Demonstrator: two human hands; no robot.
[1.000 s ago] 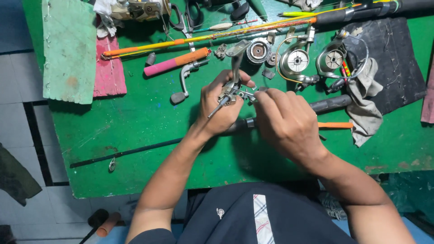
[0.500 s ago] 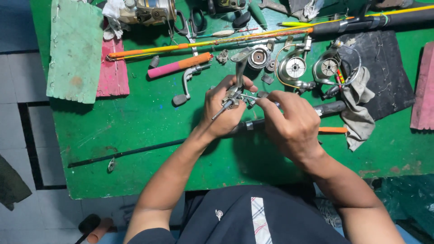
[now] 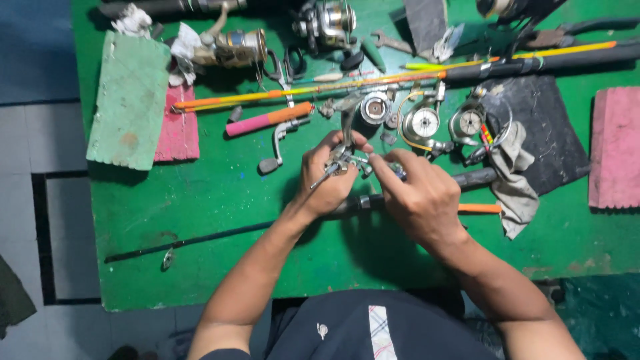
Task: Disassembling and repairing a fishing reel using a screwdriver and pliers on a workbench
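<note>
My left hand [image 3: 329, 179] grips a small metal fishing-reel body [image 3: 344, 159] above the middle of the green table [image 3: 220, 213]. My right hand [image 3: 421, 193] pinches a small part against the reel's right side; the part itself is hidden by my fingers. Just beyond my hands lie a reel spool [image 3: 373, 109], two open reel housings [image 3: 423, 123] [image 3: 468, 123] and a loose crank handle [image 3: 277, 145]. A dark rod [image 3: 477, 179] runs under my right hand.
A pink-and-orange tool [image 3: 268, 119] and a yellow-orange rod [image 3: 267, 95] lie behind the hands. Green foam [image 3: 129, 100] over a pink block [image 3: 177, 130] sits left, another pink block [image 3: 613, 147] right. A grey rag [image 3: 517, 183] lies on a black mat [image 3: 540, 127]. Two complete reels [image 3: 237, 48] [image 3: 325, 21] stand at the back.
My hands stay together on the reel body with only slight finger movement. The camera view has shifted, so the table sits lower and more of its back edge shows.
</note>
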